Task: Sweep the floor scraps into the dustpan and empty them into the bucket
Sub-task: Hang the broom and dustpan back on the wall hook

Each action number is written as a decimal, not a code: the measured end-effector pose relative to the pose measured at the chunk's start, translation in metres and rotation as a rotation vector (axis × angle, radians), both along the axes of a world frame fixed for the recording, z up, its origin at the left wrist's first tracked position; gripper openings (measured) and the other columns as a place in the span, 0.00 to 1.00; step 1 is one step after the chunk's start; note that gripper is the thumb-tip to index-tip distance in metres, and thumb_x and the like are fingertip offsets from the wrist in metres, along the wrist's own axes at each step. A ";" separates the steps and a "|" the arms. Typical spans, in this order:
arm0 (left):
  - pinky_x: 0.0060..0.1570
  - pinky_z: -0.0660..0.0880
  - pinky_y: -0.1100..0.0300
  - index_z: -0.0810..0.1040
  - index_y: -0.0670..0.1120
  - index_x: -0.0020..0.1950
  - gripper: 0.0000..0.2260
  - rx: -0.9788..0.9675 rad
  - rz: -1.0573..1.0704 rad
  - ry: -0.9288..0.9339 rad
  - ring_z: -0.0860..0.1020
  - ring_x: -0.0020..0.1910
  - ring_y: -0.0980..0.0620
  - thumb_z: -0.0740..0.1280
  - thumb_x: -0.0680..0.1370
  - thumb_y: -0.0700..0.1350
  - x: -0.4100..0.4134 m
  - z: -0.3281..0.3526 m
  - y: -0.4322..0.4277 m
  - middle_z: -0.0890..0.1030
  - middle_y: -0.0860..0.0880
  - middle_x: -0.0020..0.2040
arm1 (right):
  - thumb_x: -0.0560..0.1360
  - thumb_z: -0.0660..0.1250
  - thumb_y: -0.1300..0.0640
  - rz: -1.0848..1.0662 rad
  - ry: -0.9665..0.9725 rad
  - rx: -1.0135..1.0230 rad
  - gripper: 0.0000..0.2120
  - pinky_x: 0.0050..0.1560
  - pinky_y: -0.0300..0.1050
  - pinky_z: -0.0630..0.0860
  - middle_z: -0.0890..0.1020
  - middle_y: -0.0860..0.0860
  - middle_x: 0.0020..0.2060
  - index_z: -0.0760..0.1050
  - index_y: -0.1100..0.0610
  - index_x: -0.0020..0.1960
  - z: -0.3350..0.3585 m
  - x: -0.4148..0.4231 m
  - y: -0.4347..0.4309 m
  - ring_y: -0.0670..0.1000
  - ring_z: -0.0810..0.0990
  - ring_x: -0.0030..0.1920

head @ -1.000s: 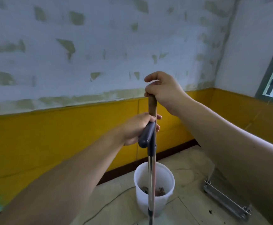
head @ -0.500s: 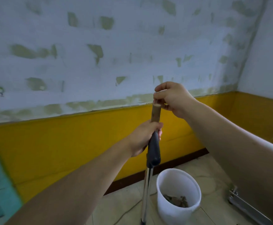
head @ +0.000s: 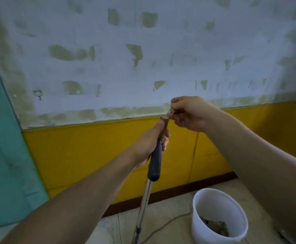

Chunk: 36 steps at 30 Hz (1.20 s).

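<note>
The left hand [head: 152, 143] grips a wooden handle [head: 165, 122] together with the dark grip [head: 155, 162] of a metal shaft [head: 146, 198]. The right hand [head: 187, 113] is curled beside the wooden handle's top; whether it pinches anything is unclear. On the floor, a white bucket [head: 214, 201] holds scraps [head: 216, 224].

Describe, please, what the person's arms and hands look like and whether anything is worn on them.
Both arms are bare: the left forearm and right forearm show no sleeve as far as the frame reaches. The left hand and right hand are ungloved, and no watch, bracelet or ring shows.
</note>
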State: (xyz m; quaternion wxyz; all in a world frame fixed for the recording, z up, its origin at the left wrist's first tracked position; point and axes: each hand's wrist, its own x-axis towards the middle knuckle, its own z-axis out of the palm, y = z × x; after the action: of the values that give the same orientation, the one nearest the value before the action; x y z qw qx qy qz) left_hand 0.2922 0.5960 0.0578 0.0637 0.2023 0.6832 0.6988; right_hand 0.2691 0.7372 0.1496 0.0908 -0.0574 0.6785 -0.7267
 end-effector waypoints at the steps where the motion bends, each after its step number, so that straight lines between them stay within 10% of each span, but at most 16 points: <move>1: 0.36 0.67 0.56 0.72 0.45 0.40 0.26 0.031 -0.004 -0.010 0.68 0.30 0.50 0.54 0.75 0.67 -0.004 0.000 -0.005 0.71 0.47 0.29 | 0.77 0.59 0.68 0.038 -0.020 -0.016 0.10 0.25 0.37 0.63 0.75 0.51 0.26 0.69 0.55 0.43 -0.004 -0.006 -0.005 0.46 0.75 0.24; 9: 0.34 0.67 0.55 0.70 0.41 0.35 0.32 0.100 0.040 -0.106 0.68 0.27 0.47 0.40 0.80 0.62 -0.039 0.004 -0.041 0.72 0.47 0.24 | 0.78 0.60 0.57 0.378 -0.142 0.101 0.04 0.24 0.36 0.57 0.75 0.50 0.26 0.72 0.54 0.45 -0.006 -0.054 -0.030 0.45 0.64 0.22; 23: 0.35 0.70 0.55 0.74 0.43 0.45 0.35 0.055 0.335 -0.040 0.71 0.29 0.49 0.50 0.67 0.74 -0.091 0.000 -0.094 0.74 0.47 0.28 | 0.77 0.58 0.68 0.500 0.023 -0.252 0.10 0.39 0.45 0.73 0.81 0.54 0.33 0.72 0.54 0.48 0.011 -0.123 -0.123 0.48 0.75 0.28; 36: 0.44 0.71 0.53 0.73 0.45 0.50 0.10 -0.007 0.627 0.091 0.76 0.41 0.49 0.57 0.83 0.49 -0.099 0.013 -0.234 0.78 0.46 0.37 | 0.73 0.61 0.72 0.394 0.359 0.106 0.14 0.32 0.41 0.69 0.79 0.57 0.35 0.75 0.55 0.48 0.016 -0.134 -0.283 0.49 0.70 0.28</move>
State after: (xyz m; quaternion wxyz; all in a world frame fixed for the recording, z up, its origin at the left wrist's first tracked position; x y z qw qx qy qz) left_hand 0.1928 0.3622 0.0710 -0.1847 0.0126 0.7167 0.6723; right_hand 0.1348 0.4545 0.1654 0.1115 -0.3113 0.6968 -0.6365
